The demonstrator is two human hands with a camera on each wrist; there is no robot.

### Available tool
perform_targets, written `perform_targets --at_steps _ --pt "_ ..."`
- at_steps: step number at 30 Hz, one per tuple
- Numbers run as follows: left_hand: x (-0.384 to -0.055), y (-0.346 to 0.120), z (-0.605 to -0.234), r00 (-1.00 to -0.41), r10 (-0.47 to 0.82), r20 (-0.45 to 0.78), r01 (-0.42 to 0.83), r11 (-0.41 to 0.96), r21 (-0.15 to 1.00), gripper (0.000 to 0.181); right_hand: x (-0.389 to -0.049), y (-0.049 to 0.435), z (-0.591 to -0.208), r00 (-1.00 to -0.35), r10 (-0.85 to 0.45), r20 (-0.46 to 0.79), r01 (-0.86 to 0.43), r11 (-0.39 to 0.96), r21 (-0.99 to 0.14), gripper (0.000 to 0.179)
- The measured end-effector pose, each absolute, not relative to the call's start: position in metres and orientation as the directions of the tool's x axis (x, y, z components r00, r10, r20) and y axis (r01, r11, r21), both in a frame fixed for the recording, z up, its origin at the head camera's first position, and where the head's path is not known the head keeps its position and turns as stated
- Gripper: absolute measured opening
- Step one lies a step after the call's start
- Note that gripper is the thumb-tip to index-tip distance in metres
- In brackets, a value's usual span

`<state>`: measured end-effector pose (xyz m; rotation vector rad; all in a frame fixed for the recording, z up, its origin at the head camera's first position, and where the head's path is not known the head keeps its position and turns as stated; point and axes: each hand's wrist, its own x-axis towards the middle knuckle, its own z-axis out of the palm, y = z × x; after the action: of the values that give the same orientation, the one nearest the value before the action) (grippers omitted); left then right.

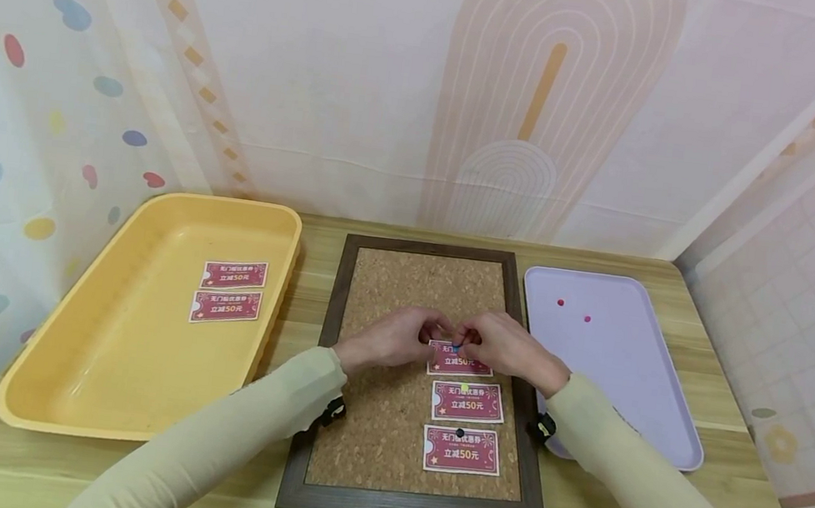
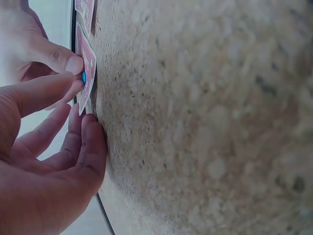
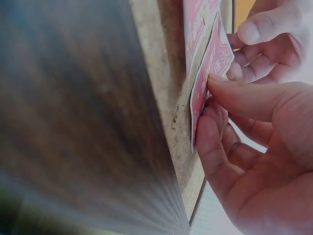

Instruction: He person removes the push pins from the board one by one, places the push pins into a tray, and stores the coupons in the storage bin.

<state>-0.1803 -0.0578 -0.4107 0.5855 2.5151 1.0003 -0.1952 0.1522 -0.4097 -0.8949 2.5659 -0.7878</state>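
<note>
On the framed corkboard [image 1: 389, 285], my right hand [image 1: 506, 345] pinches a blue pushpin [image 2: 84, 77] at the upper part of a red-and-white coupon [image 1: 466, 365]. My left hand [image 1: 398, 338] is at the left end of this coupon. Its loosely bent fingers [image 3: 236, 72] touch the coupon's edge, while its thumb [image 2: 58, 88] is close beside the pin. That end of the coupon stands slightly off the cork. Below it lie two more coupons, one with a yellow pushpin [image 1: 464, 387] and the other with a black pushpin [image 1: 460, 433].
Left of the board, a yellow tray [image 1: 90, 386] contains two coupons [image 1: 226, 306]. A lilac tray [image 1: 615, 353] on the right bears a red pushpin [image 1: 561, 302] and a pink pushpin [image 1: 587, 318]. Everything rests on a wooden table [image 1: 312, 293] before a patterned curtain.
</note>
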Motion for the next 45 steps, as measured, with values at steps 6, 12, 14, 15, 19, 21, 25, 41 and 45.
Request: perform_targets --at_steps 6,12,14,15,19,21,25,41,45 --pt "-0.181 -0.058 -0.414 -0.857 0.483 -0.179 0.199 0.632 0.749 0.034 -0.195 0.151 -0.409 -0.766 -0.629 -0.134 -0.446 0.669 -0.595 0.010" --pt "-0.181 -0.059 -0.417 -0.862 0.479 -0.168 0.183 0.601 0.778 0.027 -0.195 0.149 -0.409 -0.773 -0.617 -0.148 -0.429 0.680 -0.594 0.010" --pt "-0.181 -0.060 -0.419 -0.862 0.483 -0.155 0.188 0.589 0.786 0.024 -0.196 0.149 -0.409 -0.773 -0.617 -0.147 -0.429 0.680 -0.595 0.009" --pt "-0.181 -0.060 -0.419 -0.862 0.484 -0.149 0.192 0.584 0.788 0.023 -0.196 0.149 -0.409 -0.772 -0.618 -0.147 -0.429 0.678 -0.596 0.009" --pt "-0.182 -0.062 -0.422 -0.864 0.486 -0.130 0.203 0.572 0.795 0.017 -0.196 0.150 -0.409 -0.769 -0.622 -0.149 -0.426 0.672 -0.606 0.010" --pt "-0.182 -0.062 -0.423 -0.865 0.486 -0.124 0.204 0.567 0.798 0.015 -0.196 0.149 -0.409 -0.767 -0.622 -0.155 -0.422 0.672 -0.609 0.011" --pt "-0.183 -0.062 -0.423 -0.864 0.490 -0.115 0.216 0.568 0.794 0.012 -0.196 0.149 -0.409 -0.768 -0.618 -0.165 -0.415 0.678 -0.606 0.011" --pt "-0.183 -0.061 -0.422 -0.871 0.462 -0.166 0.181 0.617 0.766 0.011 -0.197 0.149 -0.407 -0.768 -0.612 -0.187 -0.399 0.686 -0.609 0.012" --pt "-0.182 -0.061 -0.421 -0.872 0.460 -0.167 0.180 0.620 0.764 0.012 -0.198 0.150 -0.408 -0.766 -0.615 -0.186 -0.397 0.681 -0.616 0.012"
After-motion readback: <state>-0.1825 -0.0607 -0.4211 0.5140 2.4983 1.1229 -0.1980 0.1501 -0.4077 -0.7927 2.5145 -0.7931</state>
